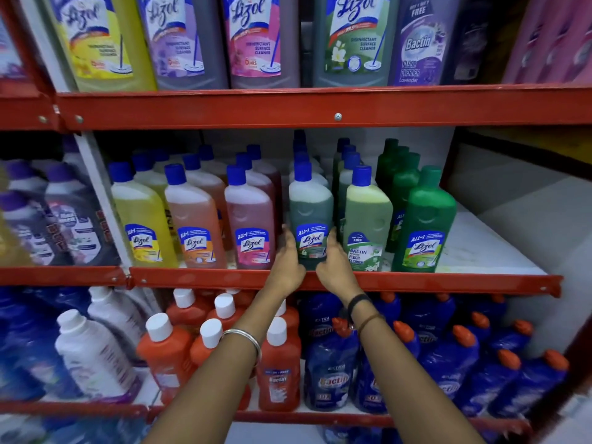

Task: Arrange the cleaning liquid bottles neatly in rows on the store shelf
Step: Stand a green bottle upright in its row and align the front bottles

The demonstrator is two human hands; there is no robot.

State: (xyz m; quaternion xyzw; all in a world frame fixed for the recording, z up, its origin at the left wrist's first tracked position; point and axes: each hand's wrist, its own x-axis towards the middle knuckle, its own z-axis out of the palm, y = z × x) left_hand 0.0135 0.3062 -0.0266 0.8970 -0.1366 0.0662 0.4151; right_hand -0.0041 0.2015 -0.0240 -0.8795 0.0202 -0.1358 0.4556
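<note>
A grey-green Lizol bottle (pixel 310 216) with a blue cap stands upright at the front of the middle shelf (pixel 448 282). My left hand (pixel 288 261) presses against its left side and my right hand (pixel 333 267) grips its right side, low by the label. To its left stand a pink bottle (pixel 251 219), an orange bottle (pixel 195 219) and a yellow bottle (pixel 141 219), each heading a row. To its right are a pale green Bactin bottle (pixel 366 219) and a dark green Lizol bottle (pixel 424 222).
Bare white shelf board (pixel 487 248) lies right of the dark green bottle. Large Lizol bottles (pixel 262 40) fill the shelf above. Below stand red bottles (pixel 278 363), blue Bactin bottles (pixel 330 373) and white bottles (pixel 93 350). Purple-capped bottles (pixel 48 213) sit left of the upright.
</note>
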